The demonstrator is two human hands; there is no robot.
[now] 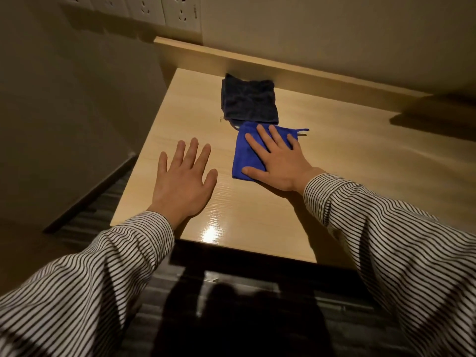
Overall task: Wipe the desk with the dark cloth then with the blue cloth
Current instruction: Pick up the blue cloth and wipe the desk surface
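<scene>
Here the pale wood-grain laminate bench [257, 215] fills the middle of the frame, running from a raised back ledge near the top down to its near edge, where a bright glare sits low centre. Striped shirt sleeves [386, 240] come in from both lower corners.

The left hand [184, 176] lies left of centre, palm down on bare bench, fingers spread apart and holding nothing. The right hand [277, 161] sits just right of centre, flat and open with fingers fanned, pressing on the folded bright blue microfibre cloth [244, 155] rather than gripping it.

The folded dark navy terry cloth [248, 101] lies directly above the blue one in the frame, against the back ledge, and their adjoining edges touch or slightly overlap; I cannot tell which. Both cloths are roughly square, so neither has a marked long axis. A thin blue loop trails from the blue cloth's upper right corner.

Judging by the task order, the dark cloth comes first, and it lies straight ahead of the right hand's fingertips, just beyond them. The right hand is clearly nearer; the left hand would have to cross up and rightward to reach it.
</scene>
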